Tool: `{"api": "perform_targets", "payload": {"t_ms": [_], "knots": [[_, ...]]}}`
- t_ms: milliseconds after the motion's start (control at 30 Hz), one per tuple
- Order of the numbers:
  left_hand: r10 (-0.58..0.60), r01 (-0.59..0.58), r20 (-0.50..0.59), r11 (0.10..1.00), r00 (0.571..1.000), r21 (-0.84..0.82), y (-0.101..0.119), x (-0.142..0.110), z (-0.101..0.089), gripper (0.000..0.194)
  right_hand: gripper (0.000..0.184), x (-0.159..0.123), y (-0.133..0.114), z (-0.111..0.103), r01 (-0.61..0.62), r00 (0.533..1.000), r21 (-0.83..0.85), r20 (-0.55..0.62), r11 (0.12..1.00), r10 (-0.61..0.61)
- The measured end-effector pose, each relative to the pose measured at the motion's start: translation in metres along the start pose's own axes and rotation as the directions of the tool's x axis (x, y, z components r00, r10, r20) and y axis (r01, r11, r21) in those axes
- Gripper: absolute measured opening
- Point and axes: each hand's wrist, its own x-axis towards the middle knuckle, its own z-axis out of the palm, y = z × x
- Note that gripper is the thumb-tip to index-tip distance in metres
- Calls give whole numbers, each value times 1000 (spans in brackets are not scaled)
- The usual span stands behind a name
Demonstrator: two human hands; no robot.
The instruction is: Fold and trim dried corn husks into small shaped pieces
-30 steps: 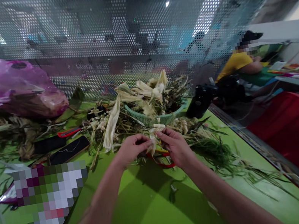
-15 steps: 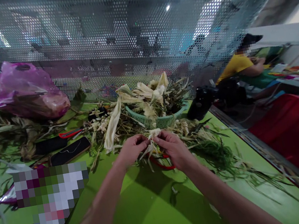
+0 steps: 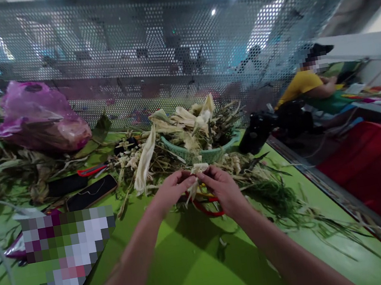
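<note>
My left hand and my right hand meet above the green table, both pinched on a pale strip of dried leaf held between their fingertips. Under the hands lie red-handled scissors on the table. Just beyond them stands a teal basket heaped with pale husks and dry stalks. Loose green and dry leaf scraps spread to the right of my right hand.
A purple plastic bag sits on a leaf heap at the back left. Two dark phones and a red-handled tool lie left of the basket. A perforated metal screen backs the table. A person in yellow sits at the right, beside a red seat.
The hands stay together on the leaf strip, with only small finger movements. The view has shifted slightly.
</note>
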Motion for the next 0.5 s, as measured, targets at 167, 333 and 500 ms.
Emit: {"api": "perform_targets", "payload": {"t_ms": [167,333,500], "knots": [[-42,41,-29,999,999,-25,-11,5,3,34,28,-1,0,1,12,1000,-88,-2,996,-12],[-37,35,-20,993,999,-112,-14,7,3,29,29,-3,-2,2,15,1000,-133,23,991,-12],[-54,-2,-178,954,983,-300,-5,5,3,29,33,-3,0,1,-10,999,-172,45,985,18]]}}
